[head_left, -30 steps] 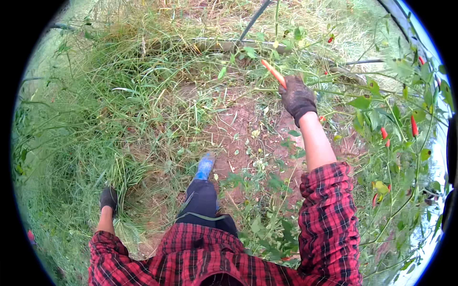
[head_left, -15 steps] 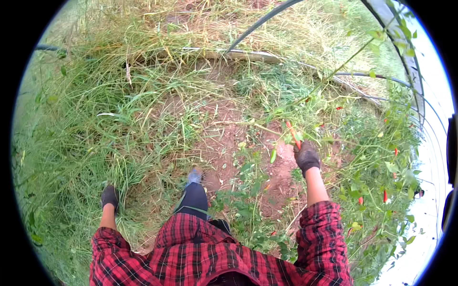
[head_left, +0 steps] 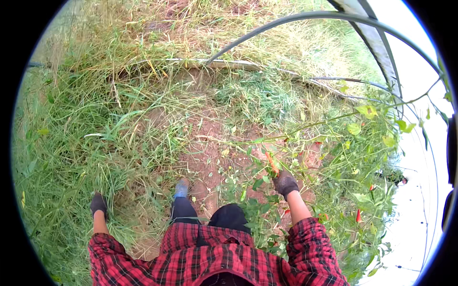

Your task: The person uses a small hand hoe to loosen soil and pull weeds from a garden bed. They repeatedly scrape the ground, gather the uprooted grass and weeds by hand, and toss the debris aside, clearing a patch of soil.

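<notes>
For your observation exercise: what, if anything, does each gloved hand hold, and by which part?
The right hand grips a red chilli pepper by its lower end. The left hand hangs by the grass, apparently holding nothing.

Both hands wear dark, matt knitted-looking gloves: the left hand (head_left: 98,204) hangs among rough, dry-tipped grass (head_left: 86,143), and the right hand (head_left: 286,183) is closed around a smooth, slightly glossy orange-red chilli (head_left: 272,163). The sleeves and shirt (head_left: 214,260) are soft woven cloth in a red and black check, matt throughout. The trousers (head_left: 183,212) look like dark matt fabric, and the shoe (head_left: 181,188) seems a dull blue, perhaps rubber, though it is too small to tell. The soil (head_left: 205,157) is crumbly, reddish and matt. The curved hoop (head_left: 286,21) overhead appears to be smooth grey metal or plastic pipe. The chilli plant leaves (head_left: 355,128) are thin and faintly shiny.
</notes>
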Demonstrator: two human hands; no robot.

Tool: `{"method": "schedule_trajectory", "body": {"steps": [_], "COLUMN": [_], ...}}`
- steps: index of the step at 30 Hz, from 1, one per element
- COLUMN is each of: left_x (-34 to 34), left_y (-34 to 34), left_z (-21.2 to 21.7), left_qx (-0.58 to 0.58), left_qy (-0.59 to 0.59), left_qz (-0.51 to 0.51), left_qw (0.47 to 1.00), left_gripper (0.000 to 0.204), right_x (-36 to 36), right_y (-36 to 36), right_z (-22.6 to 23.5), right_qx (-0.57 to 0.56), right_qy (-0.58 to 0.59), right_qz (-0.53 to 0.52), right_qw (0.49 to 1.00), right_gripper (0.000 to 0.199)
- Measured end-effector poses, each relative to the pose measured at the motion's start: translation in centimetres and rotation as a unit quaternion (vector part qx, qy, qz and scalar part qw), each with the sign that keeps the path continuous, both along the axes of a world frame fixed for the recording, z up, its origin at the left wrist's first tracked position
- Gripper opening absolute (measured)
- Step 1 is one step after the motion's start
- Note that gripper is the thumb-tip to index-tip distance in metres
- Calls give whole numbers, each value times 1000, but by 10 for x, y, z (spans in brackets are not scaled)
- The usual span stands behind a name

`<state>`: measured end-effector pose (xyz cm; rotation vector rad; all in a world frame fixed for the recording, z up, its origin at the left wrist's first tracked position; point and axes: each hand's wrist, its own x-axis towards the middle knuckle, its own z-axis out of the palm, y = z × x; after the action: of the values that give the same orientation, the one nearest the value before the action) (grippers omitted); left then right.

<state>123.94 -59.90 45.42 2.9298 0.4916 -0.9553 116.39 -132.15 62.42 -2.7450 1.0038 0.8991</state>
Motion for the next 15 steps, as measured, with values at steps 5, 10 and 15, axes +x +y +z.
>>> {"method": "schedule_trajectory", "body": {"steps": [5, 10, 15], "left_x": [-16, -24, -60], "left_y": [62, 47, 63], "left_z": [-32, -32, -45], "left_qx": [-9, -4, 0], "left_qy": [-87, -15, -6], "left_qz": [-9, 7, 92], "left_qw": [996, 1000, 996], "left_gripper": [28, 27, 28], "right_x": [44, 53, 60], "right_y": [34, 22, -13], "right_z": [25, 26, -1], "right_qx": [-25, -69, -10], "right_qy": [37, 16, 36], "right_qz": [7, 22, 132], "right_qw": [999, 997, 991], "right_gripper": [45, 43, 53]}}
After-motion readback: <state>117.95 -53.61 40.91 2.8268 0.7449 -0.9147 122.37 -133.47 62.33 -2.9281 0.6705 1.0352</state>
